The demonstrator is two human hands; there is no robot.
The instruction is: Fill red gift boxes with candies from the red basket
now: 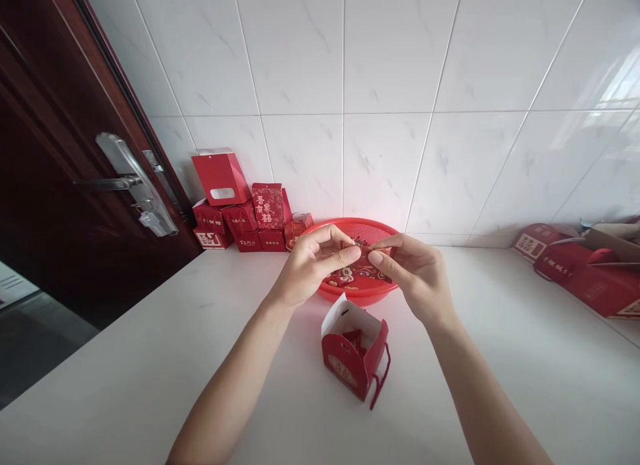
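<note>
Above the red plastic basket [356,296], my left hand [323,255] and my right hand [413,272] pinch a small red wrapped candy [365,250] between thumbs and fingertips. Most of the candy is covered by the fingers. Inside the basket lie several red packets [345,276] with printed patterns, partly behind my hands. Just in front of it stands a red gift box [345,365] with its top open and a dark red cord handle hanging at its right side. Some red wrapped pieces [354,340] show inside the box.
Several closed red gift boxes [240,218] are stacked against the tiled wall [300,65] at the back left. More red boxes [575,272] lie at the right edge of the white table [150,372]. A dark wooden door [55,118] with a metal handle stands at the left.
</note>
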